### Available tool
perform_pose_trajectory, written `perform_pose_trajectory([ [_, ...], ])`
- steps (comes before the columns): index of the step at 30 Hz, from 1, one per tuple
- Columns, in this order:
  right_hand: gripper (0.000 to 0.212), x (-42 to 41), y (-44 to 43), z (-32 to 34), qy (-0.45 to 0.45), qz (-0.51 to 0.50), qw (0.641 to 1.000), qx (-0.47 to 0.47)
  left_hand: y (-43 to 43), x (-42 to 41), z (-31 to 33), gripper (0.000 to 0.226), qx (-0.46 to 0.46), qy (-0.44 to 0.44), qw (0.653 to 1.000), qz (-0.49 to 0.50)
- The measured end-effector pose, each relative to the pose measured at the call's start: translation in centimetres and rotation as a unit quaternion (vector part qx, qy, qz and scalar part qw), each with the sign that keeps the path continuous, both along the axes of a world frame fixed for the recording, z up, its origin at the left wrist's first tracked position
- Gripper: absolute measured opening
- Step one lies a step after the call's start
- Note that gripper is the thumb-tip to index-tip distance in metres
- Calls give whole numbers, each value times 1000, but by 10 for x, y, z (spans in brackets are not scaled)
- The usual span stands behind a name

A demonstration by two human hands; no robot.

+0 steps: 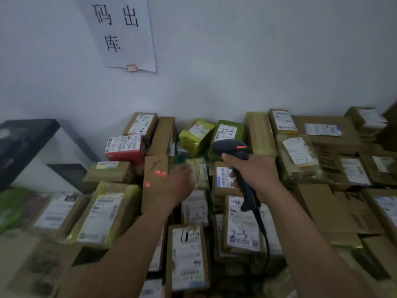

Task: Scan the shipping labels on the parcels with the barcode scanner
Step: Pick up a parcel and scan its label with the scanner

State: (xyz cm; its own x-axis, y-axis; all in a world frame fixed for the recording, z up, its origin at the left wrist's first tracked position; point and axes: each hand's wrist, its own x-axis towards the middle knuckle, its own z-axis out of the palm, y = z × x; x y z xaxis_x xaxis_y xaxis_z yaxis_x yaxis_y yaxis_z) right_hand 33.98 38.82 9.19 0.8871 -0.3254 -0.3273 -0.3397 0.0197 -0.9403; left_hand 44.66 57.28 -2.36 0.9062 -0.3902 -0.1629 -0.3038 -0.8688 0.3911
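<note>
A heap of parcels [214,211] is stacked against the wall, most with white shipping labels [242,224] facing up; what carries them is hidden. The large cardboard boxes [326,134] at the back right are judged stiff and probably the heaviest. They would best be left in place and scanned where they lie, or shifted by their edges.

A small yellow-green pouch [200,175] lies mid-heap. It looks soft and light, with a glossy wrap that may be slippery, so it would best be pinched by an edge clear of its label. It is touched at its left edge by the fingers of the left hand [180,183], but whether they have closed on it cannot be told through the blur.

The barcode scanner [234,147] is rigid, light plastic. Its handle is wrapped firmly by the right hand [253,173], with the head raised above the heap and pointing away toward the far parcels. Its cable [265,233] trails back over the near boxes and could snag.
</note>
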Motion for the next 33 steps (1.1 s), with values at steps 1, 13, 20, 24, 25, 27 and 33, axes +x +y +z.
perform_pose_trajectory([
  [1, 36, -10, 6, 6, 0, 11, 1000, -13, 10, -14, 7, 42, 8, -19, 1000, 0],
  [13, 34, -103, 106, 3, 60, 98, 988, -103, 117, -134, 23, 35, -9, -30, 998, 63],
  [20, 25, -136, 160, -55, 122, 40, 983, -128, 153, -153, -10, 52, -7, 32, 999, 23],
  [24, 28, -151, 180, -84, 139, 14, 974, -179, 160, -162, -22, 67, -13, 41, 999, 5],
  [25, 29, -155, 182, -90, 136, 3, 976, -172, 161, -167, -24, 69, -15, 34, 999, 3],
  [27, 30, -163, 185, -98, 136, -7, 977, -167, 162, -180, -26, 70, -17, 22, 1000, -3],
  [33, 23, -181, 200, -119, 143, 23, 984, -108, 170, -228, -35, 84, -17, 25, 999, 34],
])
